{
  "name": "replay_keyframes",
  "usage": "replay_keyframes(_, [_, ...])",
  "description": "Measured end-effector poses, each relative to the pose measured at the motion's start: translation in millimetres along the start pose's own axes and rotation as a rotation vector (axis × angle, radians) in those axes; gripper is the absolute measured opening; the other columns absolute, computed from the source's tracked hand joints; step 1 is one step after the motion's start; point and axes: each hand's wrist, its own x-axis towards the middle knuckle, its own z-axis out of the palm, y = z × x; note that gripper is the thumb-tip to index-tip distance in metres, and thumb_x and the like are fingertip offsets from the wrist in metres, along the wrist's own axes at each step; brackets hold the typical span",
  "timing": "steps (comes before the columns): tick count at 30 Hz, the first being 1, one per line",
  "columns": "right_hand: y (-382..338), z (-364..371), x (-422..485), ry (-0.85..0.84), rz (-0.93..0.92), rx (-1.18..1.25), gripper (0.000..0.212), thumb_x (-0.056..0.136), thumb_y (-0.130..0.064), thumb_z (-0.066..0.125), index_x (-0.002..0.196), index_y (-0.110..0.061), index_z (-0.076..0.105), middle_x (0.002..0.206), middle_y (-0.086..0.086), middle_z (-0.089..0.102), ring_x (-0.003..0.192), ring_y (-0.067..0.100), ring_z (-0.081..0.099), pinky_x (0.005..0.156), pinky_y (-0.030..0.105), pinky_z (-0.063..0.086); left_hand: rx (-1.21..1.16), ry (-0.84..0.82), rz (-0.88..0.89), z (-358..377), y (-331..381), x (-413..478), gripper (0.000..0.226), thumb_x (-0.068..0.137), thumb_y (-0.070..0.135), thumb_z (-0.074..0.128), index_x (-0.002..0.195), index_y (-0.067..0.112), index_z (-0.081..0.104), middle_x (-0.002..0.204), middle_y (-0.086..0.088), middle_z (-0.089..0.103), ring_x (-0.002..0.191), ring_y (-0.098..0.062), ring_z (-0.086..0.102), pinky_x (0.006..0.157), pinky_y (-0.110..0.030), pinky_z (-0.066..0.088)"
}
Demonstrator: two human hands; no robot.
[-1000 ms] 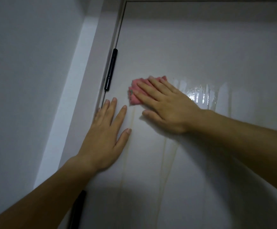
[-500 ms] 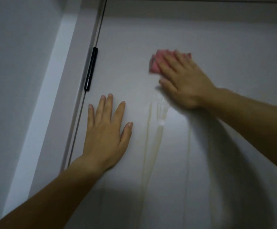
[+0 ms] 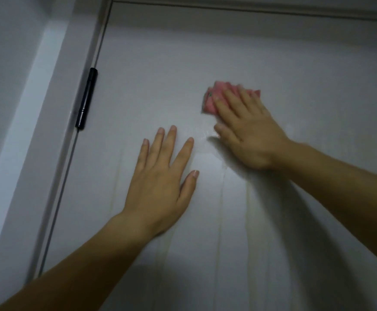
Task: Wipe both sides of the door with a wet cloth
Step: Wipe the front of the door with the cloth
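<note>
While the left hand stays spread flat on the door, the right hand, its grip straight-fingered, has pushed the pink cloth rightward from the hinge, so this side's top band looks partly wiped.

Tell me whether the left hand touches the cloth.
Apart. The head view shows the left hand flat on the door, with bare door between it and the cloth under the right hand.
</note>
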Motion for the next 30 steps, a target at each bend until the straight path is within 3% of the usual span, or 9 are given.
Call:
replay_keyframes(5, [6,14,-67,-0.038,-0.242,-0.074,0.069,0.106,-0.059,0.017,0.164,-0.026,-0.004,0.171,-0.001,-0.013,0.158,0.021,-0.015,0.128,0.039,-0.009,0.048,-0.005,-0.008,7,8,3,0.07,0.101,0.061,0.004,0.163,0.029,0.013,0.172,-0.005,-0.002,0.158,-0.022,-0.011,0.128,-0.05,-0.002])
replay_keyframes(8, [46,-2,-30,-0.005,-0.056,-0.06,0.073,0.102,-0.062,0.012,0.163,-0.024,0.0,0.172,0.004,-0.006,0.159,0.028,-0.006,0.129,0.046,-0.002,0.058,0.013,-0.037,6,14,6,0.069,0.102,0.059,0.008,0.161,0.026,0.023,0.171,-0.009,0.01,0.159,-0.027,0.0,0.128,-0.052,0.002])
replay_keyframes(10, [66,-9,-16,-0.023,0.095,-0.014,0.077,0.099,-0.065,0.005,0.163,-0.025,-0.008,0.171,0.002,-0.014,0.158,0.025,-0.015,0.128,0.044,-0.008,0.062,0.036,-0.045,5,22,9,0.069,0.103,0.057,0.012,0.158,0.021,0.031,0.169,-0.014,0.019,0.157,-0.031,0.01,0.127,-0.054,0.008])
replay_keyframes(16, [51,9,-98,-0.058,-0.143,-0.076,0.072,0.105,-0.062,0.015,0.163,-0.026,-0.008,0.171,0.0,-0.014,0.157,0.02,-0.018,0.128,0.039,-0.01,0.04,-0.002,0.076,15,50,19,0.066,0.103,0.056,0.014,0.162,0.027,0.019,0.172,-0.008,0.007,0.159,-0.024,-0.001,0.128,-0.05,0.005])
replay_keyframes(22, [109,-9,-49,-0.011,0.122,-0.015,0.072,0.102,-0.062,0.006,0.162,-0.027,-0.014,0.17,-0.002,-0.019,0.156,0.021,-0.02,0.128,0.047,-0.007,0.006,-0.004,0.129,20,86,32,0.064,0.104,0.057,0.013,0.163,0.031,0.016,0.172,-0.006,0.005,0.159,-0.02,-0.004,0.129,-0.046,0.0])
replay_keyframes(28, [101,7,-123,-0.039,-0.11,-0.052,0.07,0.105,-0.061,0.014,0.162,-0.027,-0.009,0.171,0.0,-0.013,0.157,0.019,-0.019,0.127,0.038,-0.012,0.03,-0.02,0.107,31,106,39,0.065,0.103,0.058,0.011,0.162,0.03,0.02,0.171,-0.009,0.009,0.159,-0.023,0.0,0.128,-0.05,0.004])
replay_keyframes(30, [132,2,-110,-0.01,-0.042,-0.061,0.071,0.103,-0.064,0.008,0.162,-0.026,-0.005,0.172,0.001,-0.009,0.158,0.023,-0.013,0.128,0.042,-0.006,0.05,-0.001,0.089,34,108,38,0.066,0.104,0.058,0.01,0.161,0.028,0.025,0.171,-0.01,0.012,0.159,-0.026,0.004,0.128,-0.052,0.007])
